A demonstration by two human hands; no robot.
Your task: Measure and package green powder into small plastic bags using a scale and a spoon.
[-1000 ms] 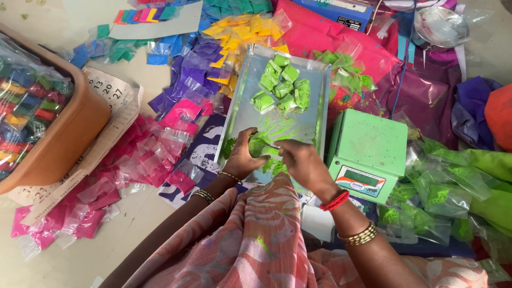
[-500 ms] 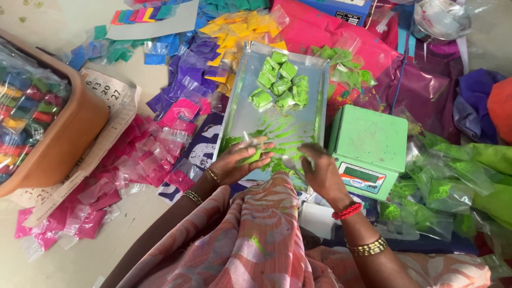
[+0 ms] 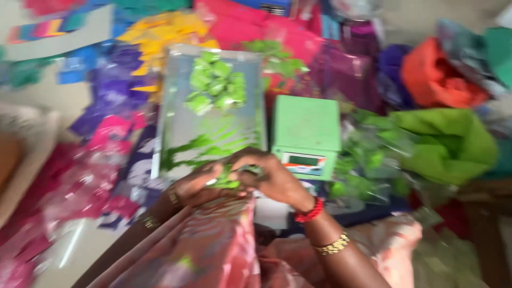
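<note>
Green packet (image 3: 230,183) seemingly between fingers (image 3: 250,169).

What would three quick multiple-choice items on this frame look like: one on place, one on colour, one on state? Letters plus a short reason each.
1. Where is the small weighing scale?
A. Right of the metal tray
B. On top of the tray
C. Left of the tray

2. What colour are the filled packets on the tray's far end?
A. Yellow
B. Green
C. Purple

3. What are the hands doing?
A. Both lie flat and empty
B. Only one is in view
C. The left hand and right hand meet over a small green packet

Answers:
1. A: the green scale sits beside the tray's right edge.
2. B: the heap of packets on the tray is bright green.
3. C: both hands close together at the tray's near end with green showing between the fingers, though blur hides the exact grip.
</note>
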